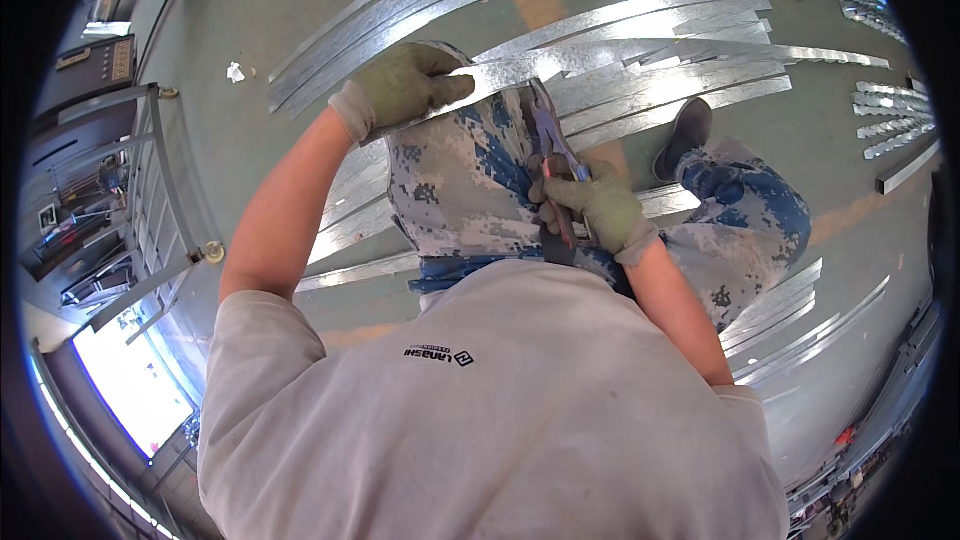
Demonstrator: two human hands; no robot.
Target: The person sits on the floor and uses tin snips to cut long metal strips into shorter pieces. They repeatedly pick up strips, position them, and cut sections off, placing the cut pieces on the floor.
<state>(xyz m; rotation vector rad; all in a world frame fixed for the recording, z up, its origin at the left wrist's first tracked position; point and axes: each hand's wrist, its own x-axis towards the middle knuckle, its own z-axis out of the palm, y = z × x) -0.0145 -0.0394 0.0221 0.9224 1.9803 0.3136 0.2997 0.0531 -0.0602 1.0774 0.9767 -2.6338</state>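
Note:
My left hand [410, 88], in a greenish work glove, is closed around the near end of a long shiny metal strip [505, 70]. The strip runs to the right across my bent knee and over other strips. My right hand [598, 202], gloved too, grips a plier-like hand tool [548, 125] with red and blue handles. Its jaws point away from me and reach the strip's near edge. Whether they touch or clamp the metal, and whether the tool is pliers or snips, I cannot tell.
Many flat metal strips [690, 85] lie in overlapping rows on the green floor, ahead of and beside my legs. Bundles of shorter, ridged metal pieces [888, 120] sit at the far right. A metal frame cart on casters [165, 180] stands at the left.

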